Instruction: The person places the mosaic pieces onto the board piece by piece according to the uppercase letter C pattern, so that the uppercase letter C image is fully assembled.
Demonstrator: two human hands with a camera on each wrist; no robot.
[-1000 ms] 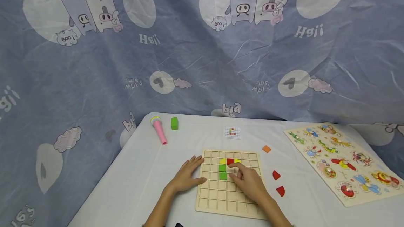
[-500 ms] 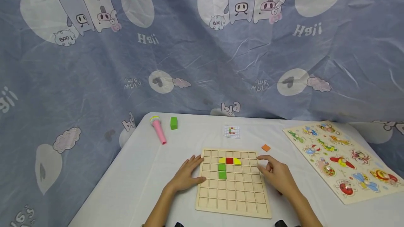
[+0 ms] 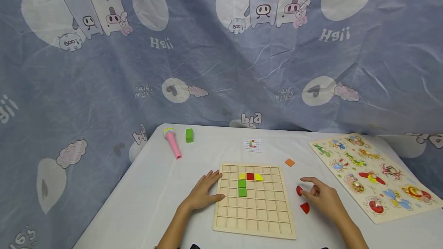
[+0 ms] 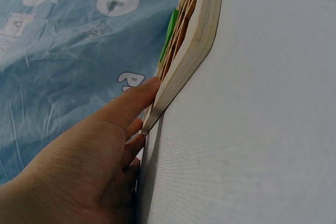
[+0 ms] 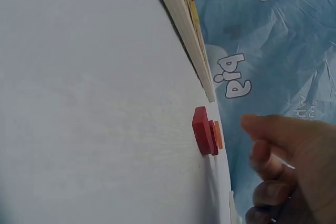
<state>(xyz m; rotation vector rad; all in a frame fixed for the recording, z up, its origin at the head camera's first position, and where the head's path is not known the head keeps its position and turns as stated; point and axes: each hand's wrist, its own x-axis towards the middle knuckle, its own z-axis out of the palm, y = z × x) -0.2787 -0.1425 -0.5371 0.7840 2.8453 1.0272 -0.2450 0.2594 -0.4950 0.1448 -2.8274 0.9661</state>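
Note:
A wooden grid board (image 3: 254,218) lies on the table. Set in its cells are two green squares (image 3: 242,188), a red square (image 3: 250,176) between two yellow rounded pieces (image 3: 258,177). My left hand (image 3: 202,193) rests on the board's left edge with fingers spread; in the left wrist view the hand (image 4: 89,156) touches the rim. Right of the board, my right hand (image 3: 325,197) hovers beside two red quarter-circle pieces (image 3: 305,208), thumb and index finger apart. Nothing shows between them. The right wrist view has the red piece (image 5: 201,131) apart from the fingers.
Behind the board lies a small pattern card (image 3: 253,145). An orange square (image 3: 290,162) sits near its upper right corner. A pink toy microphone (image 3: 173,144) and green block (image 3: 189,135) are at back left. An insect puzzle board (image 3: 367,180) occupies the right.
My right hand has moved right, from above the board to beside the red quarter-circle pieces. The left hand stays at the board's edge. The set pieces look the same.

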